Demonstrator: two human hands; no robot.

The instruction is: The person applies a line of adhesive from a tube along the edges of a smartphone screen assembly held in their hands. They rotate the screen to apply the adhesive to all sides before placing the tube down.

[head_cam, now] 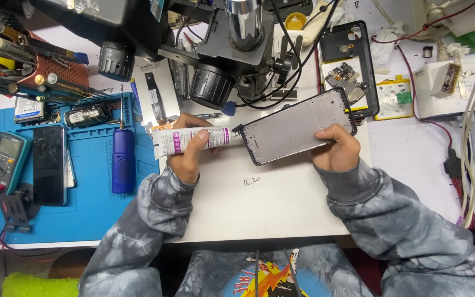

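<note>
Applying glue: left hand point(185, 157) gripping glue tube point(191, 138), nozzle touching phone frame point(298, 126) pinched by right hand point(336, 148); next likely needing steady squeezing along edge.

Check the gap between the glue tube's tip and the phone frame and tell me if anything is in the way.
Nothing visible stands between them. The left hand holds the glue tube with its dark nozzle right at the corner of the phone frame, which the right hand steadies above the white table.

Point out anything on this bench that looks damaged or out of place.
An opened phone lies behind the frame with its insides bared; a loose battery sits beside it. Crumpled tissues and tangled cables clutter the right side.
</note>
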